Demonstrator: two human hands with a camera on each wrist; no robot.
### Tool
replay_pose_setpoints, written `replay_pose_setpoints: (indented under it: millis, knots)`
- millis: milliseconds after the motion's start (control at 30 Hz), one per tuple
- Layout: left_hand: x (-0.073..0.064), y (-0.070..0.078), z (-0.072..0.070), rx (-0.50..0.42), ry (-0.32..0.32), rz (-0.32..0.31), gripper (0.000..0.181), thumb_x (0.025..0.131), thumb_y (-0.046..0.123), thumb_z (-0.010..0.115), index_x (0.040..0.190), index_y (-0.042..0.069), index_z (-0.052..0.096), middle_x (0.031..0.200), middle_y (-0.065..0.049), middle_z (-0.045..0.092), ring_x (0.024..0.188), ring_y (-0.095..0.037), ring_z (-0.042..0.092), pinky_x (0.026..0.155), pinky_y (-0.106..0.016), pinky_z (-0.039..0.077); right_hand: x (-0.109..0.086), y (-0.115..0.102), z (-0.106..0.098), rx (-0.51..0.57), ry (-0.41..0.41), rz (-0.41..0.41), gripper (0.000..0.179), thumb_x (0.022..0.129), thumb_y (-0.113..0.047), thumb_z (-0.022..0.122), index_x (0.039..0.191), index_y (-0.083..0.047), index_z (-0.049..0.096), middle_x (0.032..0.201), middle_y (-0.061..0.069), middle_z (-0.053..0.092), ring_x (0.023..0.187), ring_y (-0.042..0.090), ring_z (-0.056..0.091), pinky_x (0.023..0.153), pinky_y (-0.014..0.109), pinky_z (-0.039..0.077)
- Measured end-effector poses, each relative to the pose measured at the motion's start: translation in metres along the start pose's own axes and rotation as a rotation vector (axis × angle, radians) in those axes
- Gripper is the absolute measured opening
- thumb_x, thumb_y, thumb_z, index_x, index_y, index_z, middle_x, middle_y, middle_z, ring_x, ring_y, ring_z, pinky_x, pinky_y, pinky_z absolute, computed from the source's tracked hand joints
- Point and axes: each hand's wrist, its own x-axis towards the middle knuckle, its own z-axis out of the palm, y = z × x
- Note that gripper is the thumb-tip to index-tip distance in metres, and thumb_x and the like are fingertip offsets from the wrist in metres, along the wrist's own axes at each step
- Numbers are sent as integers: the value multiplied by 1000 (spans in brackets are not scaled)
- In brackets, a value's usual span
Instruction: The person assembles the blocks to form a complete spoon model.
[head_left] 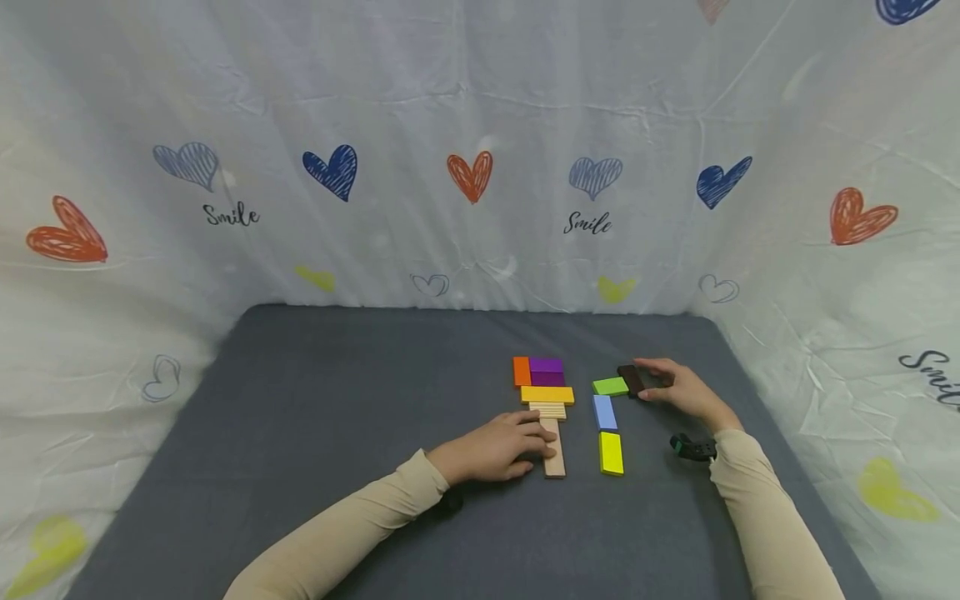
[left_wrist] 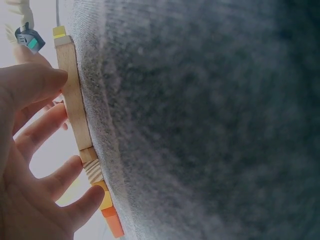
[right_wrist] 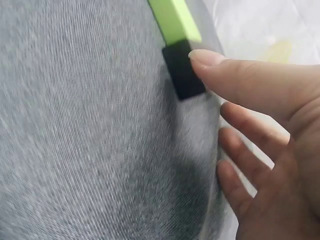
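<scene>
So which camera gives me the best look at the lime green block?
The head view: the lime green block shows there end to end, with no fingers over it, beside the dark block. The right wrist view is closer, but the picture's top edge cuts it off. The left wrist view doesn't show it.

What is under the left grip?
A plain block lies partly under the left grip; its near end shows, but the covered part of its top can't be seen.

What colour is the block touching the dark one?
Lime green; the block shows best in the head view.
</scene>
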Motion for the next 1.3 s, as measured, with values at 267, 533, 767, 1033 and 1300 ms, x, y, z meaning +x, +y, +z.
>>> replay_pose_setpoints:
  millis: [267, 533, 767, 1033, 1300]
  knots:
    - [0, 2, -2, 0, -4, 1, 36, 98, 26, 62, 134, 30, 61, 148, 10, 52, 148, -26, 36, 120, -44, 35, 10, 8, -5, -4, -93, -5, 72, 85, -21, 77, 149, -9, 45, 149, 28, 36, 133, 51, 40, 104, 65, 40]
    - [-1, 3, -3, -1, -4, -2, 36, 98, 26, 62, 134, 29, 61, 148, 10, 52, 148, -26, 36, 120, -44, 35, 15, 9, -6, -36, -87, -13, 69, 85, -19, 78, 146, -7, 48, 148, 28, 37, 130, 51, 42, 101, 65, 42]
    - [-1, 2, -3, -3, -6, 3, 37, 98, 26, 62, 134, 29, 61, 148, 10, 52, 149, -26, 35, 120, -44, 35, 14, 5, -5, -137, -12, -26, 68, 81, -22, 81, 142, -7, 53, 135, 24, 51, 121, 45, 51, 97, 62, 44]
    - [0, 2, -2, 13, -5, 17, 37, 98, 26, 62, 135, 29, 61, 148, 9, 52, 148, -27, 36, 120, -43, 35, 5, -15, -5, -226, 52, 11, 66, 81, -12, 79, 141, -4, 51, 140, 25, 49, 124, 47, 51, 96, 62, 48]
    - [1, 0, 0, -7, -6, 2, 37, 98, 27, 62, 135, 30, 60, 148, 11, 51, 149, -26, 35, 120, -44, 35, 19, -43, 11, -102, 41, -69, 67, 84, -21, 79, 143, -9, 50, 141, 20, 51, 122, 41, 55, 96, 57, 51]
